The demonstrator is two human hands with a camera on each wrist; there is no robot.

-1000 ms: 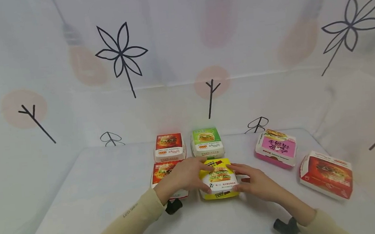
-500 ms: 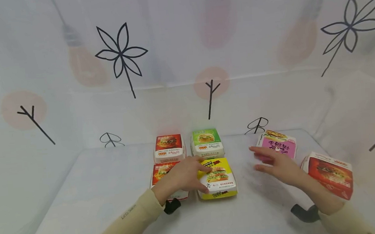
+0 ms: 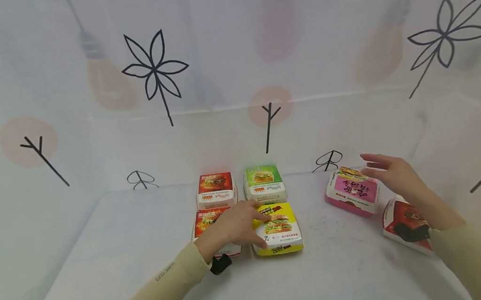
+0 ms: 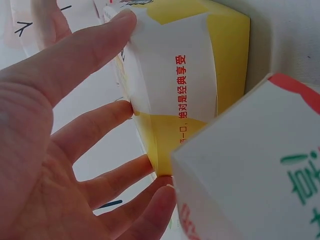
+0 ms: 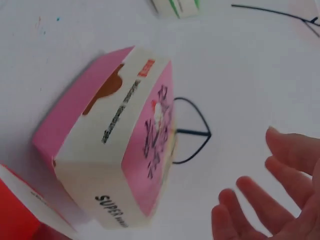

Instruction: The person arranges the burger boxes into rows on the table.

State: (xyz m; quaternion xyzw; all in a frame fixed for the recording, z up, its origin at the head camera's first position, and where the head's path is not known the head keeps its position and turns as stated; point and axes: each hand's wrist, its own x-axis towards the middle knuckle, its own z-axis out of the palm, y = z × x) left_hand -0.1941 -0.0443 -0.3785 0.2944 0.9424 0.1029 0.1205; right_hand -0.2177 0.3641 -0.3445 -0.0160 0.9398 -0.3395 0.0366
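Note:
My left hand (image 3: 239,223) rests its fairly straight fingers against the left side of a yellow-and-white burger box (image 3: 278,229). In the left wrist view, the thumb and fingertips touch that box (image 4: 172,65), and a white box corner (image 4: 240,165) covers part of it. My right hand (image 3: 397,177) hovers with spread fingers at the far right edge of a pink-and-white burger box (image 3: 354,190). From the right wrist, the fingers (image 5: 260,202) appear apart from the pink box (image 5: 145,115), holding nothing.
A green burger box (image 3: 264,181) sits behind the yellow one. Left of these are two red boxes, one behind (image 3: 215,187) and one in front (image 3: 207,218), the latter partly under my left forearm. Another red box (image 3: 400,217) lies at right, partly hidden by my right wrist.
My right hand has left the yellow box's right side and moved right and away to above the pink box. My left hand has stayed on the yellow box.

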